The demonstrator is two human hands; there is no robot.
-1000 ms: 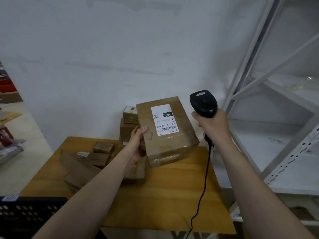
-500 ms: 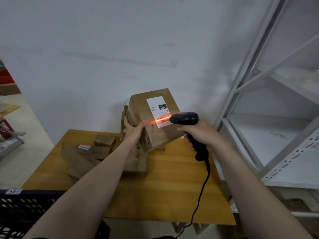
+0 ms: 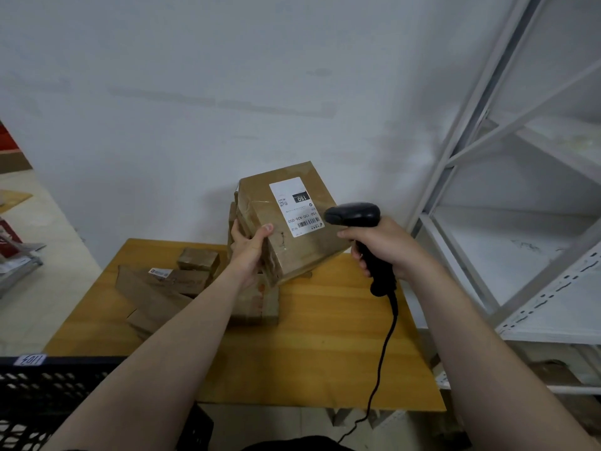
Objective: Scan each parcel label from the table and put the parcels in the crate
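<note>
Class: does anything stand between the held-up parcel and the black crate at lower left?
Nothing visible does. The parcel is held in the air by the left hand; other parcels lie low on the table beneath the way to the crate.

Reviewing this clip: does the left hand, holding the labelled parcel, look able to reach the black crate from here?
Probably yes. The left hand grips the parcel above the table; the crate sits near left, beside that forearm, with nothing visible between them. Its inside is out of view.

One held parcel (image 3: 305, 252), at least four other parcels (image 3: 197, 259), one scanner (image 3: 353, 215), one crate (image 3: 48, 392), one table (image 3: 325, 336)
</note>
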